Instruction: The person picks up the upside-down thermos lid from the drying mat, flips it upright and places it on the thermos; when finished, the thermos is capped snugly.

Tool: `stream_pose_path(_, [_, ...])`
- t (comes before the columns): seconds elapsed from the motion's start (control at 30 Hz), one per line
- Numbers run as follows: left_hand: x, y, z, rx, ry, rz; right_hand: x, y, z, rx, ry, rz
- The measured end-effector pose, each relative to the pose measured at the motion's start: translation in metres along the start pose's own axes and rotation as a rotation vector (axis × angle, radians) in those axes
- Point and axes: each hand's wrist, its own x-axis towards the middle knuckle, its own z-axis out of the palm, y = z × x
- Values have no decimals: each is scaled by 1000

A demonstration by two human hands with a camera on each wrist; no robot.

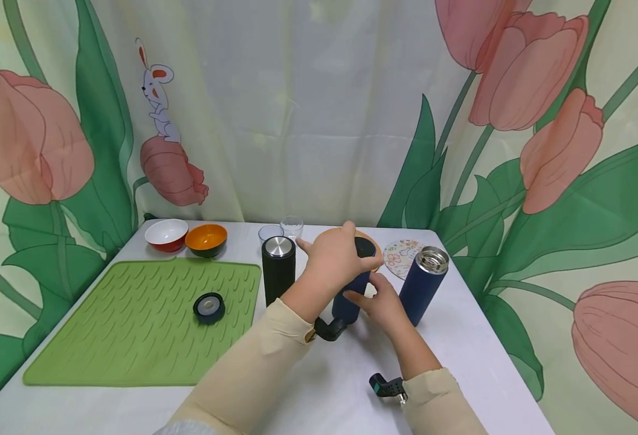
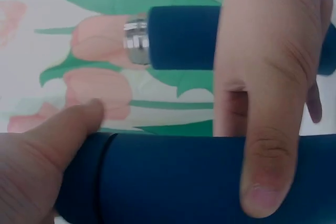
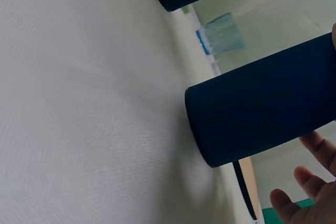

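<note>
A dark blue thermos stands upright on the white table. My left hand reaches over its top and grips the lid, the thumb along the lid's side. Lower down, my right hand holds the thermos body, its thumb across the front. To the right stands a second blue thermos with no lid, its steel mouth bare. On the left, a black thermos with a steel-topped lid is partly hidden by my left forearm.
A green drying mat covers the left side, with a round dark lid on it. Behind stand a white-and-red bowl, an orange bowl and two clear glasses. A floral disc and a wooden disc lie at back right.
</note>
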Motion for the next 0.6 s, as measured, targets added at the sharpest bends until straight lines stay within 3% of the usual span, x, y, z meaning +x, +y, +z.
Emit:
stream_pose_path(0.1, [5, -8, -7, -68, -69, 70, 1, -2, -2, 10, -6, 24])
stream_pose_path(0.23, [14, -23, -19, -207, -254, 220, 3, -3, -4, 17, -2, 49])
stream_pose_path(0.33, [16, -29, -23, -297, -356, 262, 2, -2, -4, 15, -16, 51])
stream_pose_path(0.43, [11, -24, -20, -251, -299, 192, 1, -2, -2, 24, -28, 67])
stream_pose_path(0.53, [2, -12, -10, -127, -158, 74, -2, -2, -1, 36, -28, 90])
stream_pose_path(0.6, [-2, -6, -3, -59, -60, 32, -3, -3, 0, 40, -20, 96])
